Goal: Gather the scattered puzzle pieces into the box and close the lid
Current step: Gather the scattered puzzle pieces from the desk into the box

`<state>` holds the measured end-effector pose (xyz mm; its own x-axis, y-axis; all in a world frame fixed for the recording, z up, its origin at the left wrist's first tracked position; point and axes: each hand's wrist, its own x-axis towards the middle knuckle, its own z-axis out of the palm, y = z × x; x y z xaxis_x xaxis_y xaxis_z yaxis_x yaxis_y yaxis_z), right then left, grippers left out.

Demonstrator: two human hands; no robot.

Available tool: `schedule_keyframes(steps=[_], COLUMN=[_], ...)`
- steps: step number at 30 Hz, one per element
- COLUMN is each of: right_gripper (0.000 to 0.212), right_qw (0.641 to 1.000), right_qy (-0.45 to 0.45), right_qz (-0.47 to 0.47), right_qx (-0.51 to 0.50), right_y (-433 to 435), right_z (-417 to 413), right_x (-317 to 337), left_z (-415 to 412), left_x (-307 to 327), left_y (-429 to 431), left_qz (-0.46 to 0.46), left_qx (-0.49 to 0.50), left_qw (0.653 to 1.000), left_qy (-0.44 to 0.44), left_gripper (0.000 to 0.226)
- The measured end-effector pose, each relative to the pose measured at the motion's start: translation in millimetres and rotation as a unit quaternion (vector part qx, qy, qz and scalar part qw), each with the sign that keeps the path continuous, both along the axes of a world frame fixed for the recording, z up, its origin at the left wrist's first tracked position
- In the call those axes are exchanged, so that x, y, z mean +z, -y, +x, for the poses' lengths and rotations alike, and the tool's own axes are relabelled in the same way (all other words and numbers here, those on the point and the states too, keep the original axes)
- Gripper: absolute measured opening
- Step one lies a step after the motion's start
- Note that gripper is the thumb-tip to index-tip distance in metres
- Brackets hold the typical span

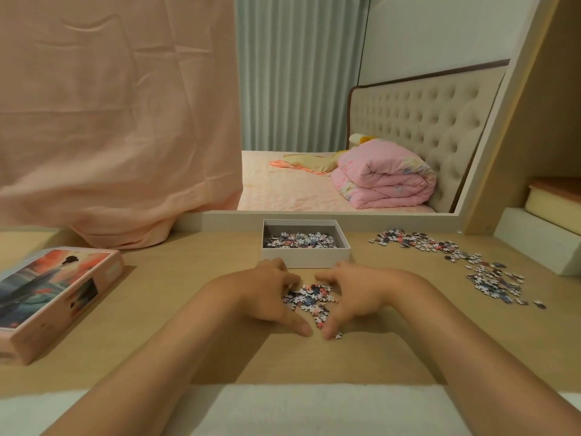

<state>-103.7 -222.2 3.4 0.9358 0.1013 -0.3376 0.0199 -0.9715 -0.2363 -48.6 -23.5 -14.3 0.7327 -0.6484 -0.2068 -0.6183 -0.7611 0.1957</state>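
A small heap of puzzle pieces (309,297) lies on the wooden desk just in front of the open white box (305,259). My left hand (267,294) and my right hand (355,294) cup the heap from either side, fingers curved round it, thumbs nearly meeting at the near edge. Inside the box lies a layer of pieces (298,240). More scattered pieces (465,262) spread over the desk at the right. The pink lid (47,297) with a picture on top lies at the left.
A mirror (345,121) stands right behind the box, partly draped with a pink cloth (110,121) that hangs onto the desk. A white block (540,243) sits at the right edge. A white surface (283,407) borders the desk's near edge.
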Motion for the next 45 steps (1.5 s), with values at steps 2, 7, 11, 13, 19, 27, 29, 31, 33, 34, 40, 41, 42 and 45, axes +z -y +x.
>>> schedule_keyframes(steps=[2,7,11,13,19,27,29,31,33,34,40,41,42,45], right_gripper=[0.123,0.078,0.069,0.061,0.020,0.008,0.005,0.004,0.005,0.005,0.006,0.009,0.013,0.025], right_qw=[1.000,0.998,0.995,0.994,0.983,0.964,0.954,0.944,0.930,0.921,0.877,0.875,0.881,0.922], right_qy=[0.002,0.028,0.056,0.061,0.070,0.112,0.119,0.138,0.166,0.187,0.310,0.315,0.317,0.287], right_qz=[-0.026,0.054,0.077,0.088,0.166,0.233,0.268,0.292,0.319,0.334,0.352,0.351,0.335,0.251], right_qx=[0.001,-0.002,-0.007,-0.007,-0.028,-0.058,-0.064,-0.062,-0.073,-0.076,-0.107,-0.113,-0.109,-0.072], right_y=[1.1,0.2,-7.0,-9.1,-13.3,-10.5,-9.1,-7.6,-6.4,-5.7,-3.0,-1.9,-0.7,7.0], right_z=[4.9,18.4,23.2,24.7,30.4,38.2,39.2,41.4,47.2,52.0,82.2,86.7,90.5,99.9], right_x=[-5.2,-6.3,-4.0,-4.1,-12.6,-17.1,-12.4,-4.0,5.8,10.5,16.4,12.6,8.6,-2.7], left_z=[-2.5,-1.2,5.9,9.2,15.6,20.6,23.3,27.6,34.8,39.1,76.0,81.3,84.7,90.5], left_x=[-4.0,-5.9,-8.2,-10.1,-13.1,-18.2,-16.2,-9.7,0.5,6.5,28.3,27.3,25.5,15.1], left_y=[6.4,11.1,6.1,4.3,1.0,0.3,0.9,2.1,4.3,6.0,23.8,25.7,27.0,27.2], left_qz=[-0.014,-0.096,-0.148,-0.177,-0.229,-0.314,-0.346,-0.385,-0.430,-0.445,-0.428,-0.402,-0.368,-0.293], left_qx=[-0.016,-0.036,-0.022,-0.005,0.025,0.054,0.067,0.080,0.088,0.091,0.089,0.090,0.088,0.081], left_qw=[1.000,0.994,0.988,0.983,0.973,0.948,0.936,0.919,0.898,0.890,0.897,0.908,0.921,0.944], left_qy=[0.013,0.038,0.044,0.042,0.031,0.009,-0.015,-0.027,-0.039,-0.037,0.058,0.076,0.090,0.127], left_gripper=[0.108,0.059,0.043,0.040,0.027,0.013,0.012,0.011,0.012,0.012,0.016,0.017,0.019,0.021])
